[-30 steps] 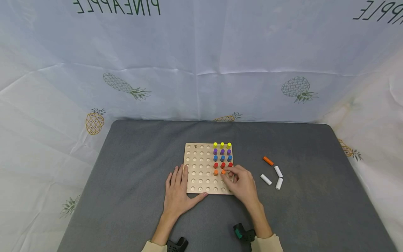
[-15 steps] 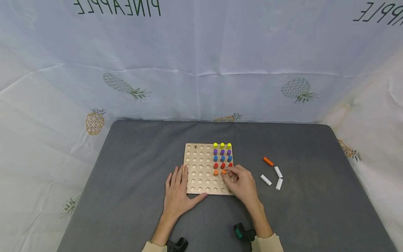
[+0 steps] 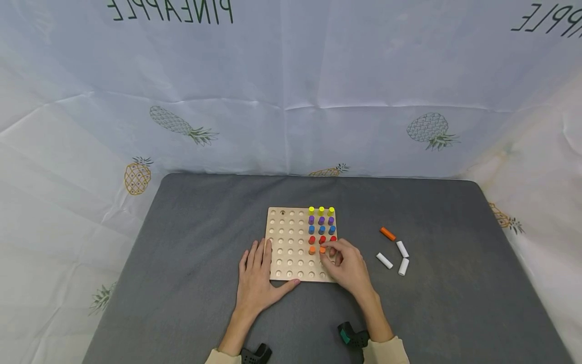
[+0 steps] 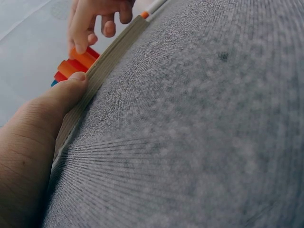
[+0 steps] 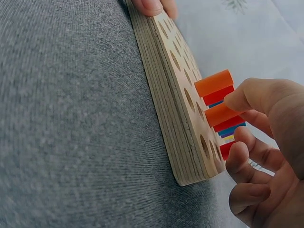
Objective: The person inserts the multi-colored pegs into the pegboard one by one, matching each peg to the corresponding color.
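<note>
A square wooden pegboard [image 3: 291, 262] with rows of round holes lies on the grey table. My left hand [image 3: 257, 283] rests along its left side, fingers straight, with the thumb on the near edge. My right hand [image 3: 349, 266] pinches an orange peg [image 5: 222, 114] between thumb and index finger; the peg stands in a hole of the board. Beside it another orange peg [image 3: 311, 250] stands upright. Behind them rise rows of red pegs [image 3: 311, 239], blue pegs [image 3: 311, 229], purple pegs [image 3: 311, 220] and yellow pegs [image 3: 311, 210], three to a row.
Right of the board lie a loose orange peg [image 3: 388, 233] and three white pegs, one white peg [image 3: 384, 260] nearest the board. A white cloth [image 3: 282, 141] printed with pineapples hangs behind the table. A black wrist device [image 3: 353, 336] sits at my right wrist.
Almost nothing moves. My right fingertips shift very slightly on the orange peg, which stays at the same hole; my left hand keeps still.
</note>
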Demonstrator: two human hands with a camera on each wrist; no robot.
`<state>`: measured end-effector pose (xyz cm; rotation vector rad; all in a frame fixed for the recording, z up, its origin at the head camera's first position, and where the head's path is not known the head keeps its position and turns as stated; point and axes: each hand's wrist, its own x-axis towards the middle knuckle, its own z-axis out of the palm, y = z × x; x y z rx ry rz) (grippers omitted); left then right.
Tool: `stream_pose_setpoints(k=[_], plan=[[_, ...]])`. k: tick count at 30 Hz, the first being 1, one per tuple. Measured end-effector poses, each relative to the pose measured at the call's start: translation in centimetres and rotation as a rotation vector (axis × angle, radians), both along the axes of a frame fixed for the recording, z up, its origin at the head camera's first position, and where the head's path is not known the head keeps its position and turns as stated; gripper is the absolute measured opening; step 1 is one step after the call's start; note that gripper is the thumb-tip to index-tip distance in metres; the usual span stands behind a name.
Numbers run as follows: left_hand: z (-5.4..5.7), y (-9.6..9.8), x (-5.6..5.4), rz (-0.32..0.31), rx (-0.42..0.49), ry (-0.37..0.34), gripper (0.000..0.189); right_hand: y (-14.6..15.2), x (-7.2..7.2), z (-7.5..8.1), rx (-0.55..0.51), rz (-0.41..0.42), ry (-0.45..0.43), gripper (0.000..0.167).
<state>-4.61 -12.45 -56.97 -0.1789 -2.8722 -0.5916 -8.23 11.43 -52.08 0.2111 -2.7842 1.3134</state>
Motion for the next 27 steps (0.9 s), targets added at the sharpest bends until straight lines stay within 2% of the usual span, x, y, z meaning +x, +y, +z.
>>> stream_pose_setpoints(k=[18,27], plan=[[0.1,0.0,0.0,0.006,-0.012,-0.011,0.126,0.8,-0.1,0.0,-0.03,0.013,-0.006,0.022],[0.1,0.0,0.0,0.001,-0.008,-0.006,0.126,2.2,-0.4,0.1,-0.075,-0.01,0.141,0.016]])
